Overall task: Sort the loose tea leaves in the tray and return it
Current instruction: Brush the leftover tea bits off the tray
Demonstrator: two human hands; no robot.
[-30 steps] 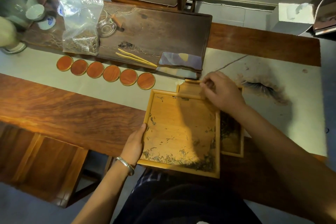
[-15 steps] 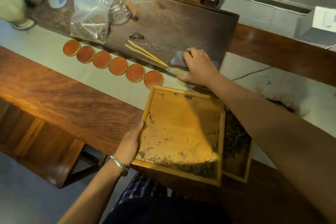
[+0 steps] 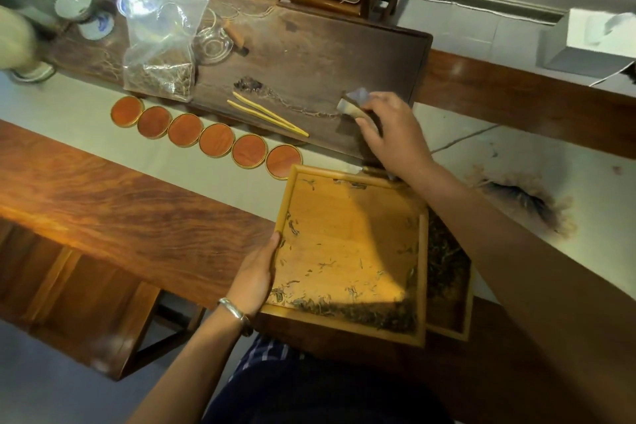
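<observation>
While level, tray [image 3: 347,244] long axis away; left hand [image 3: 256,277] gripping rim, right hand [image 3: 395,134] pinching cloth [image 3: 356,103].

Six round coasters [image 3: 206,130] in a row, just left of the tray [image 3: 347,251]. Two trays: upper one, second tray [image 3: 457,289] under its right side. One tongs [image 3: 270,113], one bag [image 3: 161,38], beyond the tray. Two hands.

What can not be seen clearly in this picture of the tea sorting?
- Head view: second tray, mostly hidden under the top tray and the right arm.
- Cloth, blurred and partly covered by the right hand.
- Left hand: fingers hidden under the top tray.
- Pale vessel, cut by the left edge.
</observation>
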